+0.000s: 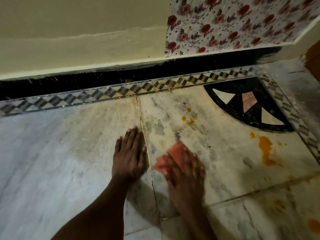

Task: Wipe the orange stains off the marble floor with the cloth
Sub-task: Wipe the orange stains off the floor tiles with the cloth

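My right hand (185,172) presses an orange-red cloth (170,157) flat against the marble floor (52,153); both are blurred by motion. My left hand (129,153) rests flat on the floor just left of the cloth, fingers straight. A large orange stain (265,149) lies to the right of the cloth. Small orange drops (187,116) sit farther back, and another orange patch (314,226) shows at the lower right edge. Faint yellowish smears cover the slab around the cloth.
A patterned tile border (121,91) runs along a black skirting (86,80) below the cream wall (78,32). A floral-papered wall section (233,23) stands at the back right. A black inlaid arc motif (242,104) occupies the corner.
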Demonstrator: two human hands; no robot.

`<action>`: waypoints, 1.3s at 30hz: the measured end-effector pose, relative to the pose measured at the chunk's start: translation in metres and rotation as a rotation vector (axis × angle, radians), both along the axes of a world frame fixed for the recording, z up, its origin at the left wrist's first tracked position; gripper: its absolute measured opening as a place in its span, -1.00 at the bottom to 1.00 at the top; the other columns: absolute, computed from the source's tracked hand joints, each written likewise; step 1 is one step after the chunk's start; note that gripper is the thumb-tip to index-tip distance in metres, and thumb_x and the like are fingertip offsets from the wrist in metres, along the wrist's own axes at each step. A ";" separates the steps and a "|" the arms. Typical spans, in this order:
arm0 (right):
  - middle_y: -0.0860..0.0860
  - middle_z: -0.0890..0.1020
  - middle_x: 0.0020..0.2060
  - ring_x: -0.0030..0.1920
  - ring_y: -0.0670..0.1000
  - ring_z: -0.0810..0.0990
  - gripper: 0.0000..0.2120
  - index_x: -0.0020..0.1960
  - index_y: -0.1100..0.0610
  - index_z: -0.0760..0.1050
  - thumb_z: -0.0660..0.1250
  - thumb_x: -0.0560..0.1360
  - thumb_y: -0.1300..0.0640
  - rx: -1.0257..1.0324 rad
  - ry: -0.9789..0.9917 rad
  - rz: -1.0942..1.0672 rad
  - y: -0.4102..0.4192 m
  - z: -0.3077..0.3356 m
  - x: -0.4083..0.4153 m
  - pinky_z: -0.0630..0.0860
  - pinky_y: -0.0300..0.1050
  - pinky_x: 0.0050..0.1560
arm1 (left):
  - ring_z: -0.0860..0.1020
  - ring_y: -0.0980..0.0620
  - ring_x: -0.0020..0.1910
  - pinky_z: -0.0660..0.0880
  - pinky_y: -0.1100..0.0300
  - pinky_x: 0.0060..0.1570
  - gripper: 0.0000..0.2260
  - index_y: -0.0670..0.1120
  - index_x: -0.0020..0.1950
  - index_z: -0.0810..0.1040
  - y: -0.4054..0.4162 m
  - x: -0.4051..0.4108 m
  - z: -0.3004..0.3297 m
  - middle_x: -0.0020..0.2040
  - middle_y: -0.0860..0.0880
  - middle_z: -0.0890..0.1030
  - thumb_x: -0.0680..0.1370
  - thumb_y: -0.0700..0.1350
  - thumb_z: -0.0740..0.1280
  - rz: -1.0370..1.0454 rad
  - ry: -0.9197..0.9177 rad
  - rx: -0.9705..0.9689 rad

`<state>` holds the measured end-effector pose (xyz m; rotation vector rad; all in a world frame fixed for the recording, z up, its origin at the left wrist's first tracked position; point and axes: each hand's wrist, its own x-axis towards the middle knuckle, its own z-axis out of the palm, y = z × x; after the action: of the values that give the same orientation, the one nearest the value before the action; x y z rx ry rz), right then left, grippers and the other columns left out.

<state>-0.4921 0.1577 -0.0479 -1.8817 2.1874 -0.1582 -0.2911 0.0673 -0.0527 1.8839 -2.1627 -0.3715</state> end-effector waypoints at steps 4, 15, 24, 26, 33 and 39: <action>0.08 0.10 0.71 0.68 0.28 0.05 -0.38 0.61 -0.40 0.09 -0.23 0.59 -0.46 0.104 -0.002 -0.342 -0.037 -0.001 -0.045 0.02 0.41 0.60 | -0.04 0.05 0.72 0.01 -0.11 0.66 -0.44 -0.02 0.71 0.12 -0.001 0.001 -0.001 0.73 0.00 0.06 0.71 0.10 0.04 -0.012 0.002 0.014; -0.01 0.00 0.72 0.70 0.21 0.01 -0.47 0.59 -0.49 -0.10 -0.20 0.63 -0.44 0.062 0.060 0.004 -0.045 -0.004 -0.037 0.05 0.33 0.62 | -0.01 0.01 0.72 0.03 -0.13 0.66 -0.43 -0.05 0.70 0.17 -0.001 0.000 -0.006 0.73 -0.02 0.07 0.70 0.09 0.06 -0.009 -0.008 -0.004; 0.05 -0.24 0.71 0.68 0.29 -0.27 -0.35 0.63 -0.42 -0.14 -0.26 0.55 -0.48 0.129 -0.017 -0.282 -0.190 -0.007 -0.013 -0.18 0.44 0.60 | -0.02 0.03 0.72 0.02 -0.12 0.66 -0.42 -0.03 0.71 0.14 -0.003 0.000 -0.008 0.73 -0.01 0.07 0.69 0.08 0.08 -0.005 0.013 -0.002; 0.01 -0.25 0.71 0.69 0.25 -0.25 -0.40 0.60 -0.47 -0.24 -0.31 0.57 -0.47 0.113 0.036 -0.022 -0.152 -0.003 -0.005 -0.13 0.40 0.62 | -0.03 0.04 0.72 0.01 -0.11 0.67 -0.42 -0.02 0.71 0.15 -0.003 -0.001 -0.006 0.73 0.01 0.06 0.69 0.08 0.08 0.008 0.009 0.007; 0.06 0.06 0.72 0.66 0.30 0.08 -0.37 0.62 -0.37 0.15 -0.21 0.60 -0.44 0.103 0.067 -0.286 -0.138 -0.008 -0.064 0.09 0.38 0.58 | -0.04 0.06 0.72 0.03 -0.11 0.66 -0.42 0.01 0.71 0.14 -0.004 0.001 -0.014 0.74 0.05 0.04 0.68 0.09 0.12 0.014 -0.019 -0.004; 0.03 -0.30 0.69 0.68 0.28 -0.27 -0.39 0.61 -0.44 -0.23 -0.29 0.58 -0.47 0.144 -0.006 -0.065 -0.209 0.001 0.006 -0.18 0.41 0.62 | -0.04 0.06 0.72 0.04 -0.10 0.65 -0.42 0.01 0.71 0.15 -0.003 -0.002 -0.013 0.74 0.06 0.03 0.69 0.08 0.11 0.009 -0.027 -0.007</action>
<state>-0.4862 -0.0517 -0.0473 -1.7322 2.1946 -0.0171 -0.2927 0.0646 -0.0656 1.9047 -2.1688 -0.3383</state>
